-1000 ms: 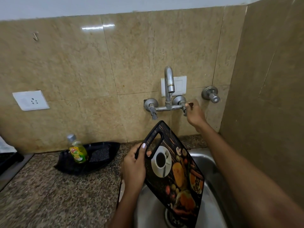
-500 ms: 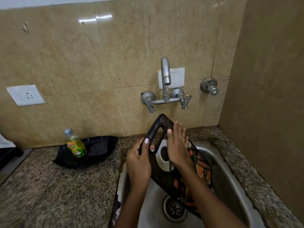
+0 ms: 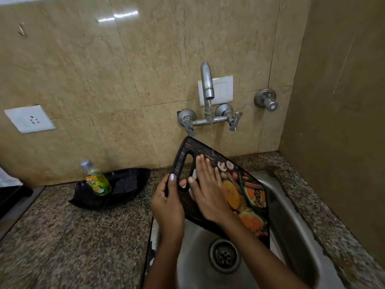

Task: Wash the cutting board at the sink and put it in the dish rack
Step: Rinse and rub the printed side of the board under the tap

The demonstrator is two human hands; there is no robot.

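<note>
A dark cutting board (image 3: 245, 192) printed with food pictures is held tilted over the steel sink (image 3: 291, 236), its handle end up toward the tap (image 3: 207, 90). My left hand (image 3: 168, 205) grips the board's handle loop, thumb on the front. My right hand (image 3: 208, 188) lies flat on the printed face with fingers spread. A thin stream of water falls from the spout onto the board's upper edge. No dish rack is in view.
A yellow-green dish soap bottle (image 3: 96, 180) leans in a black tray (image 3: 116, 188) on the granite counter (image 3: 73, 236) to the left. The sink drain (image 3: 224, 255) shows below the board. A wall closes the right side. A wall socket (image 3: 29, 118) sits at left.
My right hand left the tap's right handle and came down flat onto the board's face. Water now runs onto the board. My left hand kept its grip on the handle.
</note>
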